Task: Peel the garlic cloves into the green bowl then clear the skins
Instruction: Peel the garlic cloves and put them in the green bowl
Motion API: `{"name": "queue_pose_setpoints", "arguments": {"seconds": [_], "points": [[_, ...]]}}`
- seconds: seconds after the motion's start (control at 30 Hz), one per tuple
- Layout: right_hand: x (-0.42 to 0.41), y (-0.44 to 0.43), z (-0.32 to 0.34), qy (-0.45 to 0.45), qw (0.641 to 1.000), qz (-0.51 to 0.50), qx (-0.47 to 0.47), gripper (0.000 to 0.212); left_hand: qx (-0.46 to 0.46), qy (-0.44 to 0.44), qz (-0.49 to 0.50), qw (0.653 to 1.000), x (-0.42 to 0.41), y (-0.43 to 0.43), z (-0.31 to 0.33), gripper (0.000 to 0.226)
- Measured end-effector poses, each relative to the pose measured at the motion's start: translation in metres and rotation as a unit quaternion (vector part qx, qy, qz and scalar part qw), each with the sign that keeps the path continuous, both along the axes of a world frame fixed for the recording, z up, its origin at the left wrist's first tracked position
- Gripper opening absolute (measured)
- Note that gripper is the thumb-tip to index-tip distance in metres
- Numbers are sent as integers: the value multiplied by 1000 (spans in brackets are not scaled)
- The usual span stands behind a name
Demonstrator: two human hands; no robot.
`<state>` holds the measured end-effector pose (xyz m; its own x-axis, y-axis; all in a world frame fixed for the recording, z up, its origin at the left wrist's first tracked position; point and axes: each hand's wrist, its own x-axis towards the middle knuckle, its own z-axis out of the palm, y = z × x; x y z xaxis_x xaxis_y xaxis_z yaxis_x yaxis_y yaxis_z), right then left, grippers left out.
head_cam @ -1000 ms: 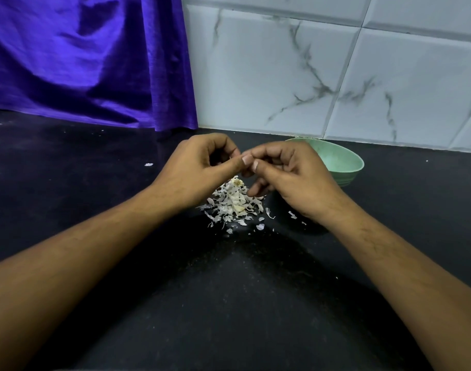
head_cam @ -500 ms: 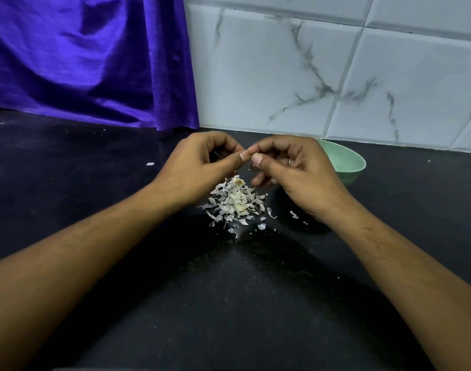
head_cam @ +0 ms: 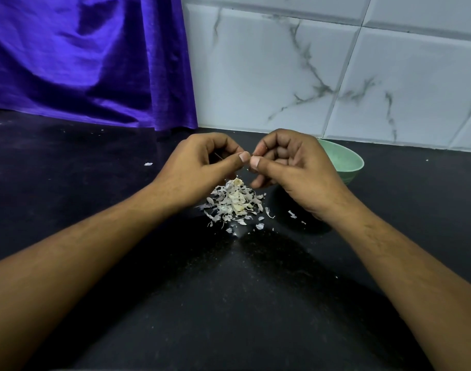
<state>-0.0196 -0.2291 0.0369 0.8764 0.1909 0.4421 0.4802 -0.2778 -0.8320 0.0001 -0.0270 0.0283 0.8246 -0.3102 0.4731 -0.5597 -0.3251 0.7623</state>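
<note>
Thumbs drawn slightly apart; left hand (head_cam: 199,167), right hand (head_cam: 290,167) fingers curled, pinching pale garlic clove (head_cam: 251,157) (mostly hidden). Peeling ongoing; papery white skin heap (head_cam: 234,202) uncleared near round green bowl (head_cam: 358,159).

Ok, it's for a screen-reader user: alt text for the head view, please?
A left hand and right hand pinch something tiny, thumbs nearly touching, above a pile of garlic skins on a black counter. A green bowl sits behind the right hand.

Bare, lightly haired forearms (head_cam: 95,250); short-nailed left hand (head_cam: 199,167) and right hand (head_cam: 290,167).
</note>
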Motion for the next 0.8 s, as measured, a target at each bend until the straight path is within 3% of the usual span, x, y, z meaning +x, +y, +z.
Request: {"name": "queue_pose_setpoints", "arguments": {"seconds": [0.1, 0.4, 0.8], "points": [[0, 1, -1, -5, 1000, 8, -6, 1, -11, 2, -2, 1000, 0, 0, 1, 24], [2, 2, -3, 8, 999, 15, 43, 18, -34, 5, -16, 999, 3, 1, -1, 20], [0, 2, -1, 22, 996, 11, 80, 10, 41, -97, 37, 994, 0, 0, 1, 9]]}}
